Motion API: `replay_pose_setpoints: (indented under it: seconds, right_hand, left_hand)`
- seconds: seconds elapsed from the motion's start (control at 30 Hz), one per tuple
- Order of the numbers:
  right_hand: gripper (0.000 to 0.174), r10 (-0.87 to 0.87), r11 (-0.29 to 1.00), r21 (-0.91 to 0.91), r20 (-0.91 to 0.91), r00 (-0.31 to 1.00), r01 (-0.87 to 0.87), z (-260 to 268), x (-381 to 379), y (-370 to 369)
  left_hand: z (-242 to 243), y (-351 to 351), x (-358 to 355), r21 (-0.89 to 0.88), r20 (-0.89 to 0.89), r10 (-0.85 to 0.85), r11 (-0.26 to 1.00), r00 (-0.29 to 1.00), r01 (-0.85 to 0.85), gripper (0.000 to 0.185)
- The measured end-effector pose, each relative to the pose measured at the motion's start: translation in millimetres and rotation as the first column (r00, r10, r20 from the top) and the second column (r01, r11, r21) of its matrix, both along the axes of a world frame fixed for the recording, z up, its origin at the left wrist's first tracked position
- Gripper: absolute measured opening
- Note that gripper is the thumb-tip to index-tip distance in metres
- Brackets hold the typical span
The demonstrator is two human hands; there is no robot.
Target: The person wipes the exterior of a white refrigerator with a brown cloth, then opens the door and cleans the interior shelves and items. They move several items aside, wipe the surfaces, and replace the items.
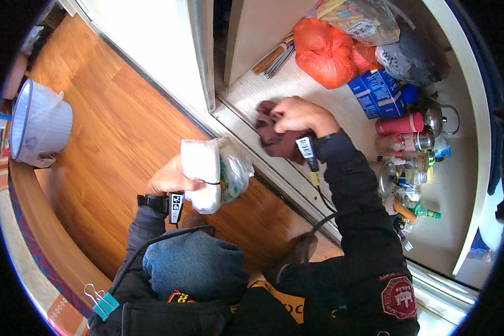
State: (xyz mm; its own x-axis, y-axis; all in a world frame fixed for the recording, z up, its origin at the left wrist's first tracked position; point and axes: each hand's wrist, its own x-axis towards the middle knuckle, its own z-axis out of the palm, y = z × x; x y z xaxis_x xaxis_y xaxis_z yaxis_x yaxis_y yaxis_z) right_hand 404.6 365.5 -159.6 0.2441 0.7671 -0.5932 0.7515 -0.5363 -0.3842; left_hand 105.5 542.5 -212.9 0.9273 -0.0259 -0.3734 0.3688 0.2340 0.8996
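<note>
My left hand (pixel 168 176) grips a white wrapped bundle (pixel 200 168) with a thin black band around it. Against the bundle's right side is a crumpled clear plastic bag (pixel 237 172) with green marks; whether the two are joined I cannot tell. Over the cabinet's front ledge, my right hand (pixel 300 114) is closed on a dark maroon cloth (pixel 279 140), which lies bunched across the cabinet floor (pixel 252 94) and the sliding-door track (pixel 243 130). Part of the cloth is hidden under my hand and wrist.
Deeper in the cabinet are an orange plastic bag (pixel 325 52), blue boxes (pixel 378 94), a pink cylinder (pixel 399 124), a metal kettle (pixel 434 117) and several bottles and jars. A white sliding door (pixel 147 38) borders the opening. To the left a pale blue bucket (pixel 46 124) stands on the wooden floor (pixel 109 113).
</note>
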Motion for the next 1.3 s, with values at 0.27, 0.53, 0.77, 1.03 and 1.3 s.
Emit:
replay_pose_setpoints:
  seconds: [0.27, 0.53, 0.77, 1.03, 1.3]
  right_hand:
    - [0.042, -0.483, 0.861, 0.281, 0.196, 0.853, 0.423, -3, -19, 54]
    - [0.036, -0.272, 0.959, 0.150, 0.274, 0.922, 0.238, -11, -29, 16]
    - [0.037, -0.216, 0.976, 0.063, 0.379, 0.900, 0.208, 23, -26, -26]
    - [0.031, -0.413, 0.852, 0.480, 0.368, 0.833, 0.211, -30, -54, 79]
    - [0.032, -0.396, 0.916, 0.173, 0.244, 0.885, 0.362, -9, -26, -43]
  left_hand:
    - [-5, 1, 0, -0.053, 0.026, 0.007, 0.999, 1.000, -0.006, 0.083]
    - [-30, 25, -16, -0.023, -0.034, -0.004, 1.000, 0.999, 0.003, 0.079]
    - [-64, 90, -25, 0.142, -0.137, 0.025, 0.990, 0.990, -0.005, 0.071]
    - [-56, 110, -25, 0.351, -0.232, 0.164, 0.933, 0.959, -0.074, 0.069]
    - [-55, 99, -39, 0.581, -0.050, 0.293, 0.786, 0.955, -0.211, 0.079]
